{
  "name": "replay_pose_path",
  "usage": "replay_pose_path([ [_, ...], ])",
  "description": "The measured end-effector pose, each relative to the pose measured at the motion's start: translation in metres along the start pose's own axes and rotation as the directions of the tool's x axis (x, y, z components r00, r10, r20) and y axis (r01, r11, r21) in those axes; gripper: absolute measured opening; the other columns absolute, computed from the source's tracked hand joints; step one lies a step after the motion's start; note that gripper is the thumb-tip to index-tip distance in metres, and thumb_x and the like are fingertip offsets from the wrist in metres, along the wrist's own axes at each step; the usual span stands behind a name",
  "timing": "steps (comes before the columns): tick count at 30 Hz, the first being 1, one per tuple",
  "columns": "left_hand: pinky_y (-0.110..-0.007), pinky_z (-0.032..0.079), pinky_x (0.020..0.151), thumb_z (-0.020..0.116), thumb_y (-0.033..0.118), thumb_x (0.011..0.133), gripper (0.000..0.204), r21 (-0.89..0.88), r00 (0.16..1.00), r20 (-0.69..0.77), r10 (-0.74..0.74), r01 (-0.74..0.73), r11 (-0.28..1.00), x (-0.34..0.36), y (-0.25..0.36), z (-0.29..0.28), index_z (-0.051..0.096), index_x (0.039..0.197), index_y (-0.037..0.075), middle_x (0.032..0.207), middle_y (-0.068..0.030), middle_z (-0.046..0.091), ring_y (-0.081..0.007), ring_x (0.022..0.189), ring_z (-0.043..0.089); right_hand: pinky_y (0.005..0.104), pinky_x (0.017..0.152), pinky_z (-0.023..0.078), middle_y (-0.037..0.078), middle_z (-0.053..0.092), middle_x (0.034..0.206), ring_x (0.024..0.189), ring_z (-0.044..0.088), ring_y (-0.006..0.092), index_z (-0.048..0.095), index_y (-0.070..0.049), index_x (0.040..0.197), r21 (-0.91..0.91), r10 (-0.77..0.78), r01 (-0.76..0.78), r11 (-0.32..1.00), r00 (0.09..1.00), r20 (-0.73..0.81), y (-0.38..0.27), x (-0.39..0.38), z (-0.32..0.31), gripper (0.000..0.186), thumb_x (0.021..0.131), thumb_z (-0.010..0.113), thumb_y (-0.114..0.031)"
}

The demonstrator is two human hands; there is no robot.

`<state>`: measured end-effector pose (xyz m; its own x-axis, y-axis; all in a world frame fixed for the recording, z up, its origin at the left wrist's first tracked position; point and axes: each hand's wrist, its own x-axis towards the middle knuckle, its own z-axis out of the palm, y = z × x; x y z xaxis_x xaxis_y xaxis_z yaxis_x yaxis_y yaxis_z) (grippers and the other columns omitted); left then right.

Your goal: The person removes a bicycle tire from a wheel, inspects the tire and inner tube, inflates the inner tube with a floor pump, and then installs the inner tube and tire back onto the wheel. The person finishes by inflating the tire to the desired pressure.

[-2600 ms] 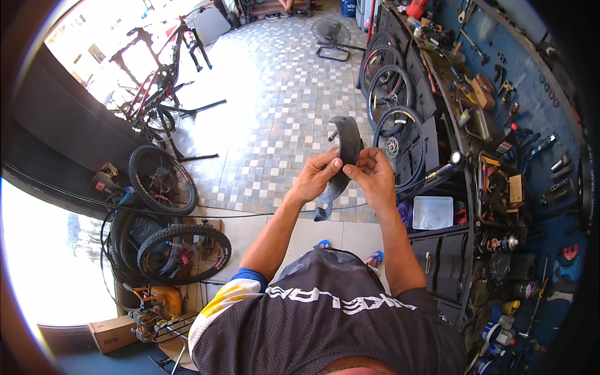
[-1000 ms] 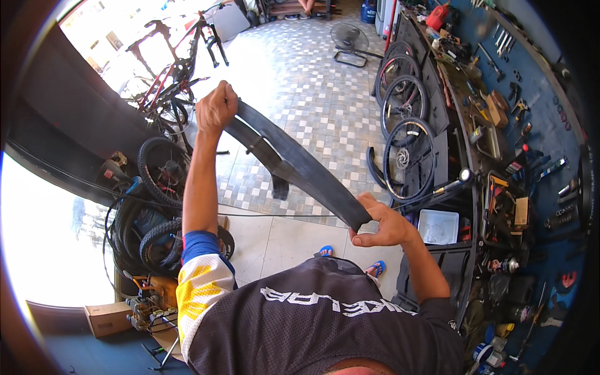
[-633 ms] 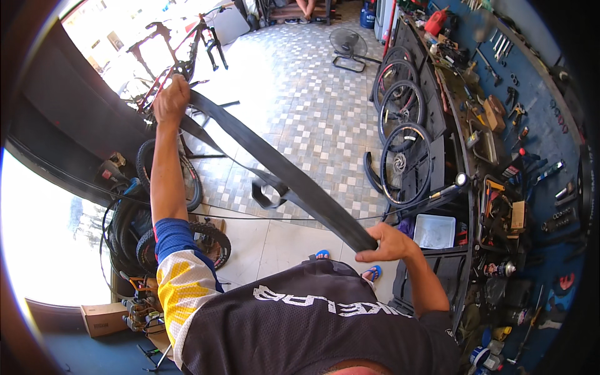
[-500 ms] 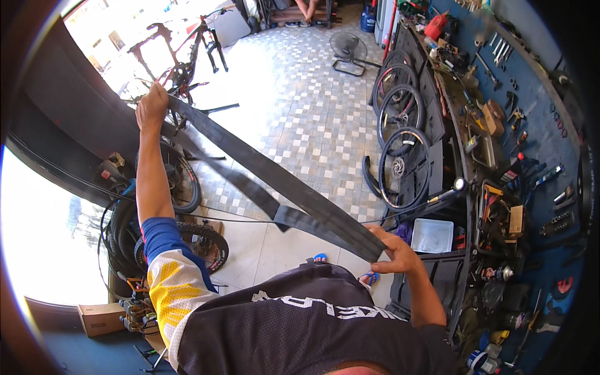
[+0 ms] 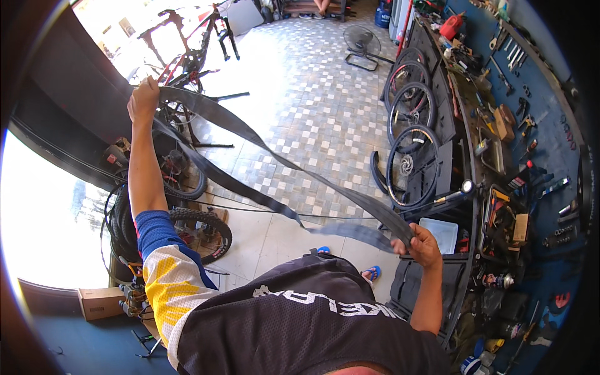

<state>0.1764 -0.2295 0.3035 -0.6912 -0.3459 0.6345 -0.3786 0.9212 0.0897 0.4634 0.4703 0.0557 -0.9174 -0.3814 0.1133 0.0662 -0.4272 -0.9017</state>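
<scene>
A long, flat black inner tube (image 5: 225, 122) hangs in a loop stretched diagonally between my hands, its lower strand twisted and blurred near the right end. My left hand (image 5: 143, 100) is closed on the tube at the upper left, arm extended. My right hand (image 5: 420, 245) grips the other end at lower right, beside the pale plastic bin (image 5: 439, 230).
A bicycle frame (image 5: 200, 47) on a stand is at upper left. Tires (image 5: 212, 247) lie at left. Wheels (image 5: 412, 162) lean on the right-hand bench, under a tool wall (image 5: 537, 119). A fan (image 5: 361, 44) stands behind; a person's legs (image 5: 320, 7) show at the top.
My hands have spread apart, drawing the bunched tube out into a long loop. My left hand has moved up and far left; my right hand down and right.
</scene>
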Motion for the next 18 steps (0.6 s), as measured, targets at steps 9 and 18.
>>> replay_pose_path([
  [9,-0.035,0.046,0.055,0.075,0.064,0.088,0.065,-0.554,0.426,0.66,0.619,-0.281,0.784,-0.105,0.05,0.031,0.076,0.081,0.0,0.057,-0.0044,0.06,-0.0126,0.056,0.057,0.0477,0.076,0.056,0.013,0.073,0.081,0.08,0.07,0.0339,0.072,-0.004,0.1,-0.802,-0.054,-0.596,0.03,0.801,-0.597,0.086,-0.008,-0.091,0.028,0.093,0.071,-0.03],
  [18,-0.033,0.053,0.069,0.081,0.022,0.091,0.024,-0.955,0.065,0.278,0.958,0.123,0.268,-0.28,0.229,-0.038,0.079,0.102,0.0,0.089,-0.0098,0.076,-0.0165,0.076,0.068,0.042,0.12,0.038,0.018,0.033,0.166,0.154,0.032,0.0312,0.042,-0.01,0.158,-0.769,-0.083,0.149,0.621,0.989,0.125,0.08,0.143,0.06,0.094,0.077,0.09,-0.016],
])
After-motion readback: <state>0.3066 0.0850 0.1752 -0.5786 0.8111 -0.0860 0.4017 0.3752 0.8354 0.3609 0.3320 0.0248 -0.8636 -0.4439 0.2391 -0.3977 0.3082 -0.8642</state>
